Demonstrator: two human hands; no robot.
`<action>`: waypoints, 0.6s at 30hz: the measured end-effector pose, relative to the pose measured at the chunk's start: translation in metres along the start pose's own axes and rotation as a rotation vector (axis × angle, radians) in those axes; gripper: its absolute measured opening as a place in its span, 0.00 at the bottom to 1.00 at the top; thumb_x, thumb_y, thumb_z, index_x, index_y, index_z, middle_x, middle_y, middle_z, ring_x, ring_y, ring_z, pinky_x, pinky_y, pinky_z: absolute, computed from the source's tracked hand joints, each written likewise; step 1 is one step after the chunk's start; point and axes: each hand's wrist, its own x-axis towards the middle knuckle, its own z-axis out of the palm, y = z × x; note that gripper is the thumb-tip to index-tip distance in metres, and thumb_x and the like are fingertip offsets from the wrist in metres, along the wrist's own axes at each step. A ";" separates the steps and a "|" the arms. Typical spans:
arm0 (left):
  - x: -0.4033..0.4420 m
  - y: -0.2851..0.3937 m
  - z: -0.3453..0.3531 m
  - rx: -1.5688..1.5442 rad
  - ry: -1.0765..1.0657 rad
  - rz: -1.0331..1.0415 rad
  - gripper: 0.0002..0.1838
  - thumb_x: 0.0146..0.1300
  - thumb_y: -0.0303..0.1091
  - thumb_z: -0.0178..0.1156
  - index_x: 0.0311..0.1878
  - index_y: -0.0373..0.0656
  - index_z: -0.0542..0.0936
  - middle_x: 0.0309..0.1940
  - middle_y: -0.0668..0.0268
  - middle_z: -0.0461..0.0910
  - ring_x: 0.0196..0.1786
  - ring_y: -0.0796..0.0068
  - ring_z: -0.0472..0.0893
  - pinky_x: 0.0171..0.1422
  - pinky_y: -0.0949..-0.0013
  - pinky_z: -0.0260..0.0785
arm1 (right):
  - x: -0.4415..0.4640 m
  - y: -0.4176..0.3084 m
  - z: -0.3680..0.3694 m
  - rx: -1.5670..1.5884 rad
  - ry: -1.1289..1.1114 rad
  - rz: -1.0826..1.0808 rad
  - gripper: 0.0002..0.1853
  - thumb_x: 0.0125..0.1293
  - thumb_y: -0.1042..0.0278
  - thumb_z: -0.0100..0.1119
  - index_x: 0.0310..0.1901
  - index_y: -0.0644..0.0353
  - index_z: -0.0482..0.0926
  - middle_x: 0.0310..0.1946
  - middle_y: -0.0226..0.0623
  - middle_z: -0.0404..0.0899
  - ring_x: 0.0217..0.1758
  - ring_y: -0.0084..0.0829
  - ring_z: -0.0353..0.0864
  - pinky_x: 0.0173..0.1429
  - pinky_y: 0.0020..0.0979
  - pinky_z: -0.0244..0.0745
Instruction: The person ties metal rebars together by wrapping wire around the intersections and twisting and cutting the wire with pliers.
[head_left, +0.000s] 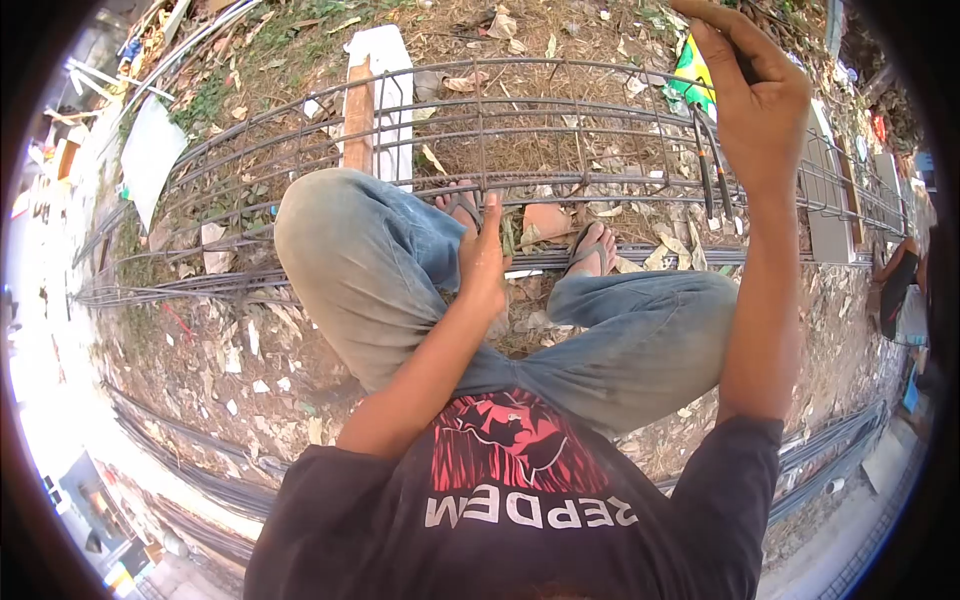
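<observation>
A long cage of steel reinforcing bars (582,148), with square ties along it, runs across in front of my feet. My left hand (483,270) is low between my knees, beside my leg, thumb stretched up toward the cage's near bar. Its other fingers are mostly hidden, but the hand looks flat. My right hand (760,95) is raised over the cage's right part, thumb and fingertips brought together at the top edge of the view. Whatever they may pinch is too small to make out. Pincers with dark handles (707,165) hang on the bars below that hand.
A white block (393,90) and a wooden piece (358,120) lie under the cage. Loose bars (220,287) lie along the ground nearer me. A green and yellow packet (693,80) sits beyond the cage. Another person's limb (897,280) shows at far right. Leaves and scraps litter the soil.
</observation>
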 end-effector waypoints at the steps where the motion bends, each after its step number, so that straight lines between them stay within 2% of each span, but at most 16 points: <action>1: 0.033 -0.014 -0.002 0.028 0.014 0.106 0.60 0.63 0.77 0.61 0.80 0.34 0.56 0.81 0.55 0.56 0.81 0.57 0.59 0.77 0.43 0.61 | 0.002 0.014 -0.004 0.021 -0.035 -0.038 0.11 0.77 0.70 0.61 0.55 0.58 0.89 0.43 0.30 0.89 0.41 0.16 0.82 0.46 0.21 0.76; 2: 0.042 -0.013 0.004 0.099 0.084 0.175 0.63 0.64 0.78 0.59 0.83 0.39 0.48 0.84 0.60 0.44 0.84 0.58 0.51 0.79 0.40 0.58 | 0.003 0.021 -0.006 0.039 -0.073 -0.077 0.11 0.77 0.69 0.63 0.56 0.56 0.89 0.48 0.28 0.91 0.47 0.12 0.83 0.50 0.18 0.75; 3: 0.043 -0.002 0.014 0.174 0.161 0.238 0.65 0.64 0.80 0.57 0.86 0.43 0.40 0.88 0.65 0.32 0.88 0.60 0.43 0.81 0.36 0.54 | 0.003 0.021 -0.005 0.049 -0.073 -0.103 0.12 0.77 0.69 0.63 0.57 0.56 0.89 0.46 0.26 0.91 0.43 0.11 0.81 0.46 0.17 0.74; 5: 0.032 0.010 0.028 0.083 0.154 0.181 0.66 0.64 0.82 0.53 0.86 0.44 0.38 0.87 0.70 0.24 0.88 0.64 0.36 0.82 0.36 0.52 | 0.004 0.020 -0.007 0.083 -0.087 -0.047 0.12 0.77 0.69 0.63 0.57 0.56 0.89 0.43 0.24 0.90 0.40 0.10 0.79 0.44 0.17 0.72; 8: 0.114 -0.042 0.012 0.025 0.267 0.225 0.65 0.63 0.86 0.44 0.84 0.37 0.47 0.84 0.58 0.46 0.83 0.57 0.55 0.72 0.40 0.66 | 0.000 0.018 -0.011 0.065 -0.079 0.034 0.11 0.78 0.69 0.63 0.56 0.56 0.89 0.39 0.21 0.88 0.36 0.09 0.73 0.39 0.17 0.67; 11: 0.129 -0.048 0.008 0.023 0.329 0.258 0.63 0.64 0.86 0.43 0.84 0.38 0.49 0.80 0.56 0.51 0.79 0.56 0.58 0.70 0.43 0.66 | -0.001 0.023 -0.012 0.031 -0.061 0.013 0.11 0.77 0.69 0.63 0.55 0.56 0.90 0.38 0.21 0.87 0.33 0.08 0.70 0.36 0.17 0.64; 14: 0.130 -0.047 0.007 0.077 0.343 0.282 0.62 0.65 0.86 0.41 0.83 0.38 0.51 0.76 0.55 0.56 0.75 0.56 0.62 0.68 0.46 0.66 | 0.001 0.021 -0.014 0.027 -0.055 0.028 0.10 0.73 0.73 0.64 0.51 0.56 0.91 0.26 0.22 0.82 0.24 0.16 0.73 0.30 0.23 0.67; 15: 0.132 -0.048 0.007 0.093 0.344 0.283 0.61 0.65 0.85 0.40 0.83 0.38 0.52 0.74 0.54 0.58 0.74 0.56 0.63 0.67 0.47 0.66 | 0.001 0.020 -0.012 0.047 -0.056 0.061 0.11 0.75 0.71 0.63 0.53 0.54 0.90 0.25 0.17 0.76 0.27 0.11 0.64 0.30 0.21 0.60; 18: 0.138 -0.052 0.004 0.146 0.339 0.275 0.60 0.66 0.85 0.38 0.83 0.39 0.54 0.70 0.53 0.63 0.70 0.55 0.67 0.65 0.50 0.65 | 0.002 0.024 -0.009 0.062 -0.043 0.010 0.11 0.75 0.71 0.63 0.53 0.55 0.91 0.26 0.20 0.79 0.29 0.12 0.68 0.32 0.21 0.65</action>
